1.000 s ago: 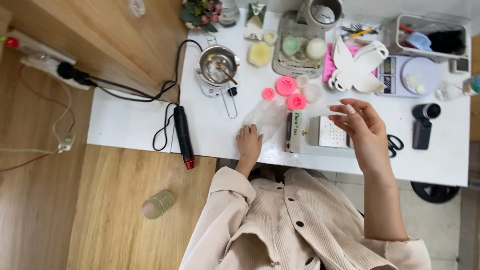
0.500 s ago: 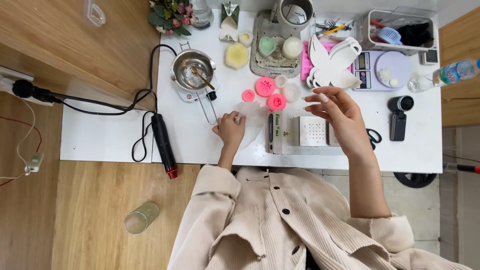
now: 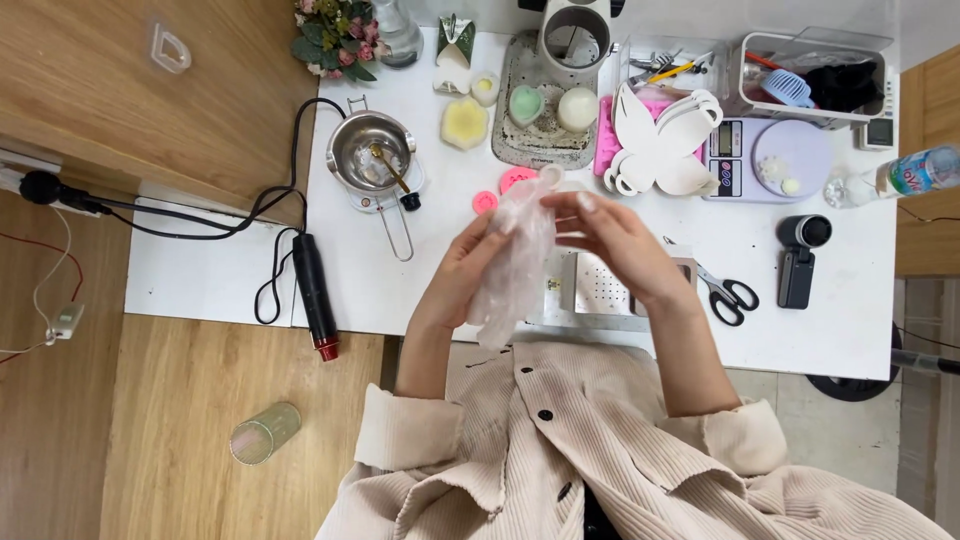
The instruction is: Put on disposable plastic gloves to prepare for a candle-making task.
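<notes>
Both my hands are raised over the white table [image 3: 200, 275] and hold a clear plastic bag [image 3: 515, 265]. My left hand [image 3: 462, 275] grips the bag's left side, fingers curled around it. My right hand [image 3: 615, 240] pinches the bag's top edge near its opening. The bag hangs down toward my cream corduroy jacket. Pink round moulds [image 3: 500, 190] lie on the table just behind the bag.
A metal melting pot [image 3: 372, 160] with a spoon stands left of my hands. A black tool with a cord [image 3: 315, 295] lies at the table's left front. Scissors [image 3: 725, 293], a scale [image 3: 775, 160], a white butterfly mould [image 3: 660, 140], candles and a plastic bin sit behind and to the right.
Both hands have lifted off the table and come together, taking the clear bag up between them. The view has shifted closer over the table.
</notes>
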